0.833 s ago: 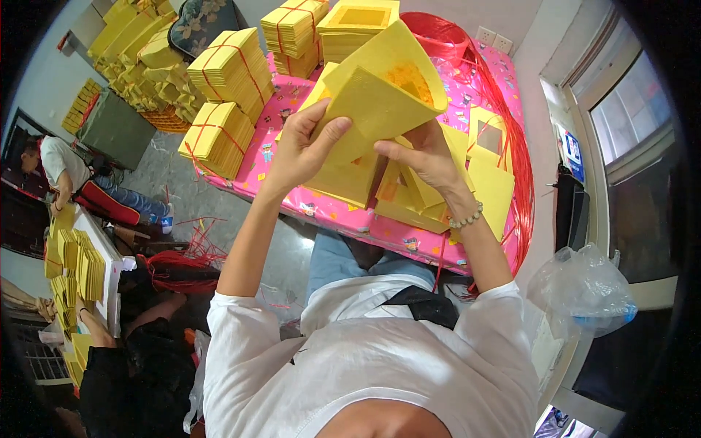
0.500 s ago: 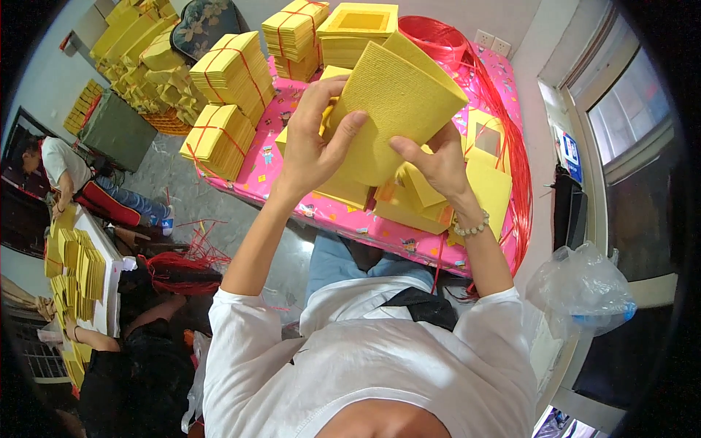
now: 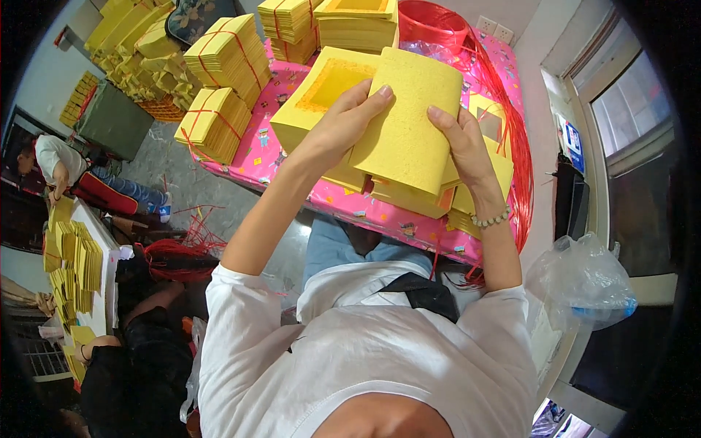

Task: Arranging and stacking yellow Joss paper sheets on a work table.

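Both my hands hold a bundle of textured yellow paper [image 3: 412,120] up over the pink table, its sheets bowed outward. My left hand [image 3: 347,124] grips the left edge, thumb on the front face. On the right edge is my right hand [image 3: 467,146], thumb likewise in front and its other fingers largely hidden behind; a beaded bracelet circles that wrist. Left of the bundle stands a stack of yellow paper [image 3: 303,109] with an orange-bordered square on top. More yellow paper [image 3: 409,198] lies beneath the bundle, partly covered by it.
The table has a pink patterned cover [image 3: 328,193]. Tied yellow stacks [image 3: 212,124] stand at its left and back. Red strands [image 3: 515,146] hang along the right side from a red basin [image 3: 431,25]. Two people work at a white table [image 3: 106,255] on the left.
The paper bundle has gone from tilted with spread corners to more upright and even, a little to the right. Both hands have shifted right with it, uncovering the orange-bordered stack.
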`<state>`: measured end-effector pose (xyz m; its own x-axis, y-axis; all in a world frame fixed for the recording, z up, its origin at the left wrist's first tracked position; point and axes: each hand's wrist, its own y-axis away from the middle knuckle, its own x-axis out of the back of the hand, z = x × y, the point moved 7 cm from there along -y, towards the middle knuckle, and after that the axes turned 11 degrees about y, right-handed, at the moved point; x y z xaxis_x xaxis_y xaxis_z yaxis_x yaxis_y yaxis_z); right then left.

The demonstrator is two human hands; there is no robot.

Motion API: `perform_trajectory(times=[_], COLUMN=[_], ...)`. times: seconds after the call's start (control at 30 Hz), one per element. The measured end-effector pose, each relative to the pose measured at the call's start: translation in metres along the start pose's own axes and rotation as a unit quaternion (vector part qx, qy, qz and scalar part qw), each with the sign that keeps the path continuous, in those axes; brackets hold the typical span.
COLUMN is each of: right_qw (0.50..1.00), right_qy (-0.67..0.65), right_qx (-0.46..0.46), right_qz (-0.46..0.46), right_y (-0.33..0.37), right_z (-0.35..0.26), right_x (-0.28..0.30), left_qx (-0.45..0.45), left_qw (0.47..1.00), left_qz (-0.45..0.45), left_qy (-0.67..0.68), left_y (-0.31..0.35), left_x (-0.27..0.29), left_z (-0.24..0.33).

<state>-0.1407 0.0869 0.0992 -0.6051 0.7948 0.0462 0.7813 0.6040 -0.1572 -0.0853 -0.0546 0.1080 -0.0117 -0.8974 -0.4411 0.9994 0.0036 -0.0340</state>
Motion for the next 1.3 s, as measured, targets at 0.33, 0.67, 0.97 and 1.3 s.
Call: perform_trajectory(times=[0.33, 0.67, 0.97, 1.3], right_qw=[1.000, 0.999, 0.999, 0.999], right_qy=[0.008, 0.034, 0.021, 0.031], right_qx=[-0.019, 0.009, -0.032, -0.039], right_qz=[-0.004, -0.003, -0.001, -0.006], right_y=[0.003, 0.003, 0.004, 0.008], right_z=[0.005, 0.004, 0.010, 0.009], right_x=[0.006, 0.008, 0.011, 0.009], left_qx=[0.028, 0.038, 0.030, 0.073], left_qw=[0.999, 0.998, 0.997, 0.995], left_qz=[0.027, 0.045, 0.065, 0.063], left_qy=[-0.007, 0.007, 0.005, 0.014], left_y=[-0.007, -0.003, -0.005, -0.007], left_x=[0.001, -0.006, -0.006, -0.004], left_z=[-0.011, -0.012, -0.018, -0.023])
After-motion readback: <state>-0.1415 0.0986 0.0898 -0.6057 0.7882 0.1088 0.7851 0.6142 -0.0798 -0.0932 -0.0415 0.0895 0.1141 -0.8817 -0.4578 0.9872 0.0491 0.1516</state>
